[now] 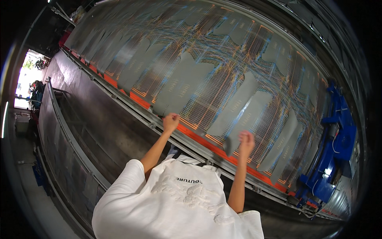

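The wide grey panel [181,85] near the centre of the frame, flat on the line-patterned table [203,105], looks light, thin and limp enough to crease, so I'd judge it best lifted by its lower edge, and the narrower grey panel [248,115] right of centre by its lower end. The left hand [171,122] is right at the wide panel's lower edge, fingers drawn in, though I can't tell whether they pinch it. The right hand [246,142], blurred, hovers half-curled beside the narrower panel's lower end, its finger gap and any contact unclear.
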Available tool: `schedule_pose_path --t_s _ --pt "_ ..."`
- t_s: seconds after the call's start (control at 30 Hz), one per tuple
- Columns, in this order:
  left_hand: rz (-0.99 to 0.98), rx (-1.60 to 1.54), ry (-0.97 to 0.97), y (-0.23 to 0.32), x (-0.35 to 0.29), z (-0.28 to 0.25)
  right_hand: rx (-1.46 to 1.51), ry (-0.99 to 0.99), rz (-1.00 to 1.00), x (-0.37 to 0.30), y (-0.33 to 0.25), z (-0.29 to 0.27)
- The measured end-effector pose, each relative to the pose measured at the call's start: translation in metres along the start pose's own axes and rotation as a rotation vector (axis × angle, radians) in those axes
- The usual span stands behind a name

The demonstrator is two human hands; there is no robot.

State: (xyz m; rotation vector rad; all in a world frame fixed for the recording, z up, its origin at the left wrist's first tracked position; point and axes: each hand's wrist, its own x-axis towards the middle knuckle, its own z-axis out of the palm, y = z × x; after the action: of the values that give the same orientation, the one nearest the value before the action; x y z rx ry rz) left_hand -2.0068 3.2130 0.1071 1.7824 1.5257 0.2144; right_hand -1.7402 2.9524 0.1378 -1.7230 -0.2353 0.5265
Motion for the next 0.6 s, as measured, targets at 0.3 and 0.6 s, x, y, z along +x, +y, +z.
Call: schedule_pose_path --t_s 0.3,0.6 --pt "-0.435 -0.406 -0.399 -0.062 0.078 -0.044 0.192 -0.327 0.616 -0.075 0.027 0.284" --pt "-0.522 -0.549 -0.842 -0.043 0.109 -0.076 0.463 -0.244 0.993 -0.083 -0.006 0.342"
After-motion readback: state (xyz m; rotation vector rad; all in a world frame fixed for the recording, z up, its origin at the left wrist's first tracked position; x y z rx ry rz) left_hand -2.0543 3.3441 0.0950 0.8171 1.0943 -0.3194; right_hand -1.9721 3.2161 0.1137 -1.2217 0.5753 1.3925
